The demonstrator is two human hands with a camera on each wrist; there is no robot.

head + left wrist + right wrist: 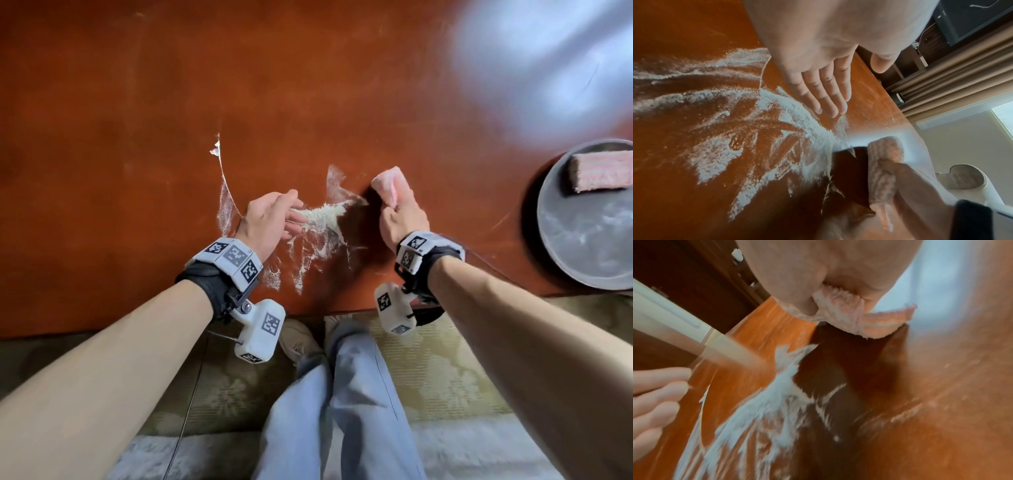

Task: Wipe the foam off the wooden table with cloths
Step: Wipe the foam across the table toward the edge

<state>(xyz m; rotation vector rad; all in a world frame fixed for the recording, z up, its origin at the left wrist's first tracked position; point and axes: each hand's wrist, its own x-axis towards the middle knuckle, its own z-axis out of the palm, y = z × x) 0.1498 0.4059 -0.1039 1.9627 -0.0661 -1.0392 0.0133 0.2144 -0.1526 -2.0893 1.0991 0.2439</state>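
White foam (322, 219) (781, 129) (772, 402) is smeared in streaks over the near middle of the reddish wooden table (171, 102). My right hand (402, 216) grips a folded pink cloth (390, 186) (855, 318) (885, 170) just right of the foam, a little above the tabletop. My left hand (270, 219) (826, 91) hovers at the foam's left side with straight fingers, holding nothing; its fingertips (830, 112) reach the foam's edge.
A round grey tray (589, 240) sits at the table's right edge and carries a second folded pink cloth (603, 171). The table's near edge runs just behind my wrists. My legs in light blue trousers (342, 394) and a patterned mat lie below.
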